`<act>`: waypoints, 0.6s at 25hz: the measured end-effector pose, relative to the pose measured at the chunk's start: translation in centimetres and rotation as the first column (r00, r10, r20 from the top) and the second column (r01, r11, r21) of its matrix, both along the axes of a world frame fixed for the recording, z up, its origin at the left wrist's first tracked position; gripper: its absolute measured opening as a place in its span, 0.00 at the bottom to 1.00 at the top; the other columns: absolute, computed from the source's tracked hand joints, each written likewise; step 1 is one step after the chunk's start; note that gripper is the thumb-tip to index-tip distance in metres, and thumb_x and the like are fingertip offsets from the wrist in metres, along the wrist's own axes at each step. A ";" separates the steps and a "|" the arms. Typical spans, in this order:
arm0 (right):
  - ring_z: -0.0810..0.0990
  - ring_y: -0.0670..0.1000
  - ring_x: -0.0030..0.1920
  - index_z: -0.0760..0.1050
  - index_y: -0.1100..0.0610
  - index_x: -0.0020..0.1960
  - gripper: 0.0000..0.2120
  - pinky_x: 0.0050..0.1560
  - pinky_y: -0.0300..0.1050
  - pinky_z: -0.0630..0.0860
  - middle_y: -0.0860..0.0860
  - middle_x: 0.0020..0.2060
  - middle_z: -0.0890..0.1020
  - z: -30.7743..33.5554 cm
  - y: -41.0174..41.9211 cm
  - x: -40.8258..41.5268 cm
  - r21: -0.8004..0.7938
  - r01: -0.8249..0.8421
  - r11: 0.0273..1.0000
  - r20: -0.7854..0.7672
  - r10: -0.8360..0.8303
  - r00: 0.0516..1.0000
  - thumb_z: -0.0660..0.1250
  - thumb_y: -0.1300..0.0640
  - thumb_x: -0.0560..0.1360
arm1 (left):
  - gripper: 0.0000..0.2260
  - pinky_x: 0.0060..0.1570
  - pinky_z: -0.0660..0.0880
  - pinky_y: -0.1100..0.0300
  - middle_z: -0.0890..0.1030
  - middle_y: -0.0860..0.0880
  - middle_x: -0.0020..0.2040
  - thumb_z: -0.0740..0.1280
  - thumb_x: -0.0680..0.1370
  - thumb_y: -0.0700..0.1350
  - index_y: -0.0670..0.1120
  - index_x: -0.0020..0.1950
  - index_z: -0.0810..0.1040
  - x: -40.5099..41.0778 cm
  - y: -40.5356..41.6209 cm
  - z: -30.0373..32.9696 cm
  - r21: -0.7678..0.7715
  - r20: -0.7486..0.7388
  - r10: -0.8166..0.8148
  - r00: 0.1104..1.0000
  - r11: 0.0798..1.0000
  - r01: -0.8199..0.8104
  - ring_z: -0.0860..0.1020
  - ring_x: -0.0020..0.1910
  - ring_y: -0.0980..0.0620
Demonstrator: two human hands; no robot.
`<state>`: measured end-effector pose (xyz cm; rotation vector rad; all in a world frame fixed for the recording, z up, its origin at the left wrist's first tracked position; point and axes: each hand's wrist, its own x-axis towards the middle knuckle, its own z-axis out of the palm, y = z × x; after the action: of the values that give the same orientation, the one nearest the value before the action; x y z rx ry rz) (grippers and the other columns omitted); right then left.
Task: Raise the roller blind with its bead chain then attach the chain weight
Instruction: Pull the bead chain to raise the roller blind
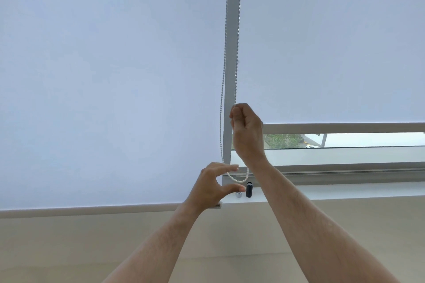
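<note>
Blinds covered the window: the right roller blind (333,41) sat partly raised, the left blind (103,76) lower. The right hand (247,131) gripped the bead chain (222,110) in a fist; the left hand (212,187) (fingers spread, empty) hovered near the dark chain weight (249,189) standing on the sill (322,193).

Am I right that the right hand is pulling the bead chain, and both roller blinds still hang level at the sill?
Not quite. The right hand does grip the bead chain, but the head view shows the right blind already raised above the sill, with a strip of window glass below it. The left blind hangs lower.
</note>
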<state>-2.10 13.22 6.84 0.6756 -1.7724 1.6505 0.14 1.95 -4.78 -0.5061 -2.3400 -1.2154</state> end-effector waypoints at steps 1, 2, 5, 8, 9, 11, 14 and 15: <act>0.65 0.47 0.29 0.70 0.52 0.39 0.13 0.30 0.40 0.64 0.49 0.30 0.70 -0.7 0.0 0.0 0.011 0.003 1.000 0.012 -0.003 1.000 0.58 0.60 0.82 | 0.18 0.53 0.72 0.68 0.82 0.61 0.50 0.72 0.69 0.62 0.55 0.55 0.83 0.1 -0.2 0.6 0.075 -0.028 0.017 0.999 0.997 -0.015 0.77 0.54 0.63; 0.65 0.46 0.29 0.70 0.54 0.39 0.12 0.30 0.40 0.64 0.49 0.30 0.71 -1.6 0.1 0.0 0.022 0.006 1.000 0.030 -0.007 1.000 0.58 0.61 0.82 | 0.15 0.51 0.73 0.67 0.83 0.60 0.49 0.70 0.72 0.61 0.55 0.53 0.84 0.2 -0.5 1.3 0.166 -0.065 0.050 0.997 0.985 -0.038 0.79 0.53 0.61; 0.68 0.48 0.30 0.71 0.57 0.41 0.11 0.32 0.46 0.67 0.53 0.29 0.72 -4.6 0.5 0.0 0.071 0.029 0.997 0.089 -0.035 0.995 0.58 0.62 0.82 | 0.12 0.48 0.73 0.67 0.85 0.56 0.49 0.66 0.78 0.56 0.51 0.52 0.84 -0.1 -1.2 4.0 0.336 -0.114 0.148 0.982 0.936 -0.102 0.82 0.51 0.57; 0.69 0.48 0.30 0.71 0.56 0.40 0.12 0.31 0.47 0.68 0.57 0.29 0.73 -6.6 0.4 0.2 0.085 0.026 0.996 0.122 -0.036 0.992 0.58 0.61 0.82 | 0.11 0.49 0.75 0.67 0.85 0.54 0.51 0.67 0.79 0.50 0.49 0.57 0.83 -0.4 -1.1 7.2 0.338 -0.137 0.136 0.981 0.937 -0.083 0.82 0.52 0.57; 0.68 0.46 0.28 0.71 0.54 0.39 0.13 0.30 0.43 0.67 0.54 0.27 0.72 -7.1 0.3 0.3 0.081 0.021 0.996 0.125 -0.031 0.992 0.58 0.61 0.82 | 0.10 0.50 0.76 0.67 0.85 0.53 0.52 0.68 0.78 0.49 0.49 0.58 0.83 -0.3 -0.8 8.2 0.332 -0.150 0.112 0.982 0.942 -0.057 0.82 0.53 0.57; 0.67 0.43 0.26 0.69 0.50 0.37 0.16 0.28 0.35 0.66 0.47 0.25 0.71 -8.0 0.3 0.4 0.069 0.009 0.998 0.123 -0.018 0.992 0.57 0.62 0.82 | 0.10 0.51 0.77 0.64 0.85 0.57 0.51 0.70 0.77 0.48 0.49 0.57 0.84 -0.2 0.1 9.9 0.334 -0.166 0.063 0.984 0.943 -0.004 0.82 0.53 0.57; 0.69 0.43 0.26 0.68 0.45 0.36 0.19 0.29 0.34 0.67 0.44 0.25 0.73 -9.0 0.2 0.5 0.083 -0.002 0.997 0.133 -0.009 0.991 0.57 0.62 0.82 | 0.05 0.52 0.78 0.58 0.86 0.58 0.43 0.72 0.76 0.46 0.49 0.50 0.85 -0.3 0.8 10.9 0.391 -0.150 0.035 0.988 0.920 0.027 0.84 0.48 0.57; 0.70 0.43 0.27 0.68 0.44 0.35 0.20 0.30 0.35 0.67 0.44 0.25 0.74 -9.3 0.2 0.5 0.096 -0.012 0.995 0.141 -0.002 0.990 0.57 0.61 0.82 | 0.03 0.52 0.79 0.55 0.86 0.55 0.41 0.72 0.76 0.44 0.49 0.47 0.85 -0.3 0.8 10.8 0.413 -0.135 0.036 0.990 0.911 0.023 0.84 0.46 0.55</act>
<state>-1.64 13.43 -2.51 0.6200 -1.9625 1.6597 -0.12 2.76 5.99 -0.4184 -1.8900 -1.5655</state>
